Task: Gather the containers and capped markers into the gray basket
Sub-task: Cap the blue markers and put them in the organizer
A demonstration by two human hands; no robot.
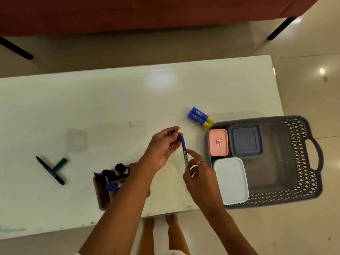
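Observation:
A blue marker (pixel 184 150) is held above the table's middle. My left hand (pixel 163 146) pinches its blue cap end, and my right hand (pixel 199 172) grips the lower barrel. The gray basket (pixel 301 159) stands at the table's right end, overhanging the edge. Inside it lie a pink container (pixel 218 142), a gray-blue container (pixel 245 140) and a white container (pixel 230 180). A green marker (pixel 50 170) lies uncapped at the left, its green cap (pixel 59 165) beside it.
A dark tray (pixel 103 192) near the front edge holds black-capped and blue-capped markers, partly hidden by my left forearm. Two blue and yellow glue sticks (pixel 200 118) lie just left of the basket's far corner. A red sofa stands beyond the table.

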